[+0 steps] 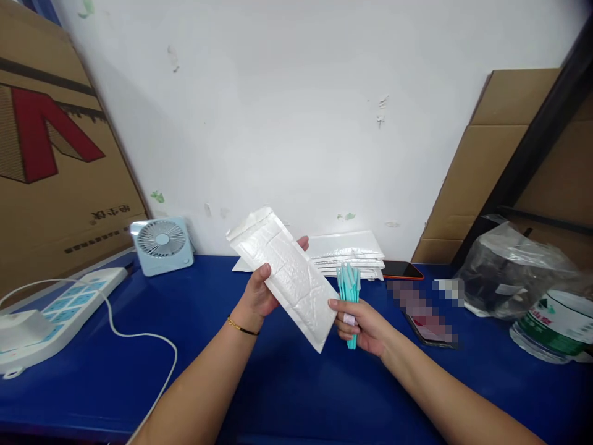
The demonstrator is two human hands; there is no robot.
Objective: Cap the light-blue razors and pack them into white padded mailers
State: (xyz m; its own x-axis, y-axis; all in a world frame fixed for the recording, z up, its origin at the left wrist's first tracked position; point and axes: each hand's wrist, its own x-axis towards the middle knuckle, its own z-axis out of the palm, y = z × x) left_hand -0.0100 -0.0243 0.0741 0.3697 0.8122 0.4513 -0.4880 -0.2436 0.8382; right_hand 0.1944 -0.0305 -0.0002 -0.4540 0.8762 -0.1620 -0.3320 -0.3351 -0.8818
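A white padded envelope [291, 278] is held up at a slant above the blue table. My left hand [262, 290] grips its left edge, thumb on the front and fingers behind. My right hand [364, 324] is closed round a bundle of thin turquoise sticks [349, 284], which stand upright in the fist. The right thumb and forefinger also touch the envelope's lower right edge. Behind the hands, a stack of white padded envelopes [347, 247] lies against the wall.
On the blue table [199, 383], a small fan [162, 244] and a power strip [69, 309] with a white cable lie left. Two phones, a plastic-wrapped dark container [504, 272] and a large bottle [556, 324] are right. Cardboard [477, 167] leans at both sides.
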